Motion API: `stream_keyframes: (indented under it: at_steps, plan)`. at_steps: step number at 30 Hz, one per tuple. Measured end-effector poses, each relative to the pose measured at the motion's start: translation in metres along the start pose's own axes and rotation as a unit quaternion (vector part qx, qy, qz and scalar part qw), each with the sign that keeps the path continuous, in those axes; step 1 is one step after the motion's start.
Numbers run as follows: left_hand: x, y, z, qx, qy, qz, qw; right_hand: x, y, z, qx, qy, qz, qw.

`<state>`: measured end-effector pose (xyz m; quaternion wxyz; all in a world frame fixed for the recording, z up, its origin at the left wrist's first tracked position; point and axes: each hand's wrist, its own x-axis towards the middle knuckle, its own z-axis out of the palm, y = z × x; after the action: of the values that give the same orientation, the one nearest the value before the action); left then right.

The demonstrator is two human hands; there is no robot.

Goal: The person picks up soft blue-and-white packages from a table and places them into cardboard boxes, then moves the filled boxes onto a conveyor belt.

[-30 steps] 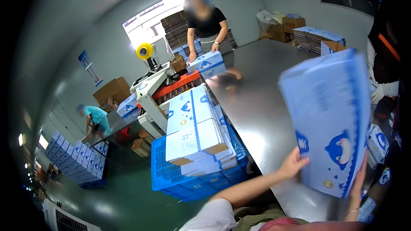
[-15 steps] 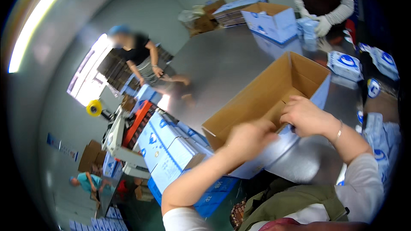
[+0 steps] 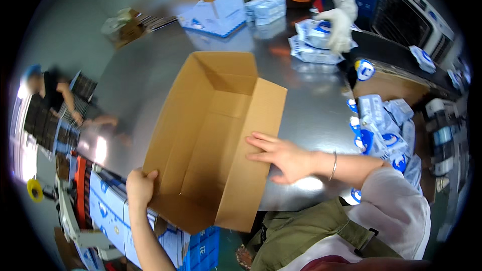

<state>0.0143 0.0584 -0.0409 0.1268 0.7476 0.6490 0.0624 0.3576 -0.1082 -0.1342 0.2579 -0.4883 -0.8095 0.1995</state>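
An empty cardboard box, brown inside, stands open at the top on the metal table. My left hand grips the box's near left edge, its thumb over the rim and its other fingers on the outside. Along the box's right side a long brown flap is folded outward. Flat on this flap lies my right hand, fingers spread and holding nothing; a bracelet circles that wrist.
Blue-and-white soft packs fill a carton at the right. Across the metal table, a co-worker's gloved hand touches stacked packs beside a blue-white box. Flattened blue-white cartons and a machine stand lower left.
My view has turned right. Both hands were together at the box's near rim; now the left holds the left edge and the right lies on the right flap, which is folded out.
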Motion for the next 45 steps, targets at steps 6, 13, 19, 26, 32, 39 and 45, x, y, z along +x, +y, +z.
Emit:
stream_keyframes:
  at_steps: [6,13,19,26,32,39,45]
  plan:
    - [0.002,-0.024,0.008,-0.019,0.064,0.057,0.996,0.073,0.037,-0.011,-0.096,-0.02,-0.061,0.993]
    - [0.049,-0.061,0.019,-0.067,0.119,0.028,0.99,0.11,0.089,0.044,-0.101,0.22,-0.153,0.958]
    - [0.069,-0.069,0.012,-0.049,0.077,0.01,0.996,0.096,0.081,0.057,-0.056,0.21,-0.083,0.973]
    - [0.054,-0.05,-0.001,0.077,0.052,0.005,0.996,-0.004,0.065,0.097,-0.085,0.084,0.139,0.983]
    - [0.052,-0.046,-0.003,0.085,0.038,-0.032,0.995,-0.028,0.056,0.091,-0.128,0.06,0.115,0.983]
    - [0.068,-0.073,0.015,0.047,0.132,0.048,0.989,-0.02,0.056,0.087,-0.106,0.029,0.128,0.986]
    - [0.058,-0.073,0.014,-0.025,0.103,-0.026,0.994,-0.007,0.127,-0.027,-0.229,0.193,0.093,0.95]
